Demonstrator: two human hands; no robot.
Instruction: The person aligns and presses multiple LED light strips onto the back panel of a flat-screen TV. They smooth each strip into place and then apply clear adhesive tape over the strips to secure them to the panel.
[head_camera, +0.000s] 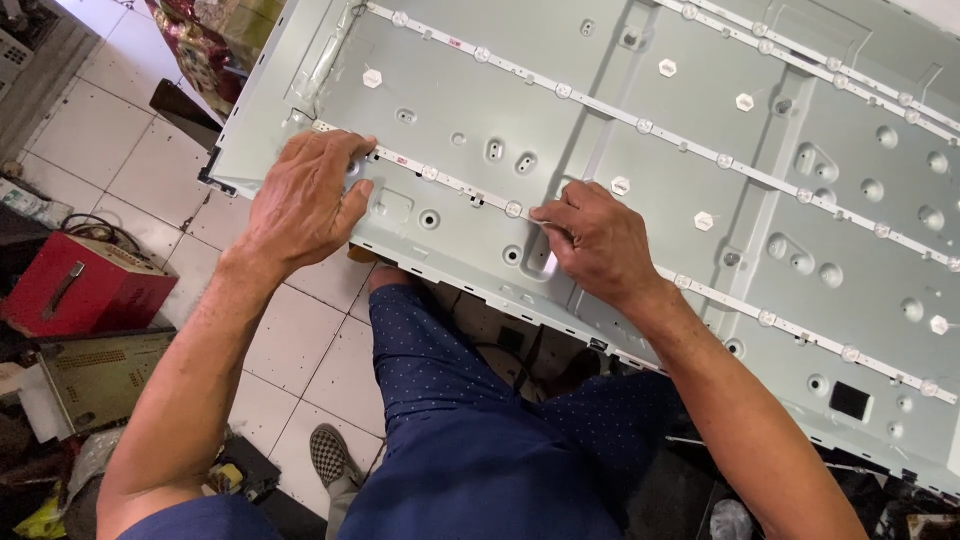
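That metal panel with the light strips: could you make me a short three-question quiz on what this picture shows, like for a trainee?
1. True or false: both hands rest on the nearest light strip of the metal panel.
2. Which hand presses near the strip's end at the panel's corner? A) left hand B) right hand
3. What colour is the box on the tiled floor?

Key: 1 true; 2 A; 3 red.

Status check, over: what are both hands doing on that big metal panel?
Left hand pressing flat on light strip end. Right hand pinching same strip farther along. Strip lies on grey panel. Nothing blocking.
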